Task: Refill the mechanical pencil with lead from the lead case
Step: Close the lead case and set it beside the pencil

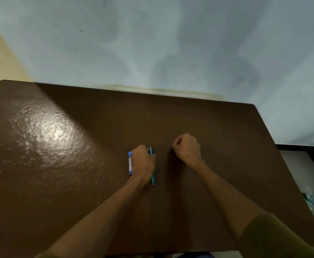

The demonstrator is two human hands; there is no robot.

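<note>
Hands are down on the brown table [63,164], and the work looks to be at its very start. The person's left hand [143,162] lies over the teal mechanical pencil [153,176], fingers curled down around its upper part as if gathering it up; whether the pencil has left the surface I cannot tell, since the hand hides most of it. Only the ends of it show, one past the knuckles and the lower end running back toward the wrist. Just beside that hand, on its outer side, sits the blue lead case [130,163], flat on the table and partly tucked under the fingers' edge. It looks untouched and closed, though it is too small to be sure.

The right hand [186,148] rests apart from both things, curled into a loose fist with nothing in it that I can see.

My reading: the pencil is being picked up, and no lead has been taken out yet. Next the pencil needs a firm lift, and the idle right hand should come across to pull off its cap or to open the case.
</note>
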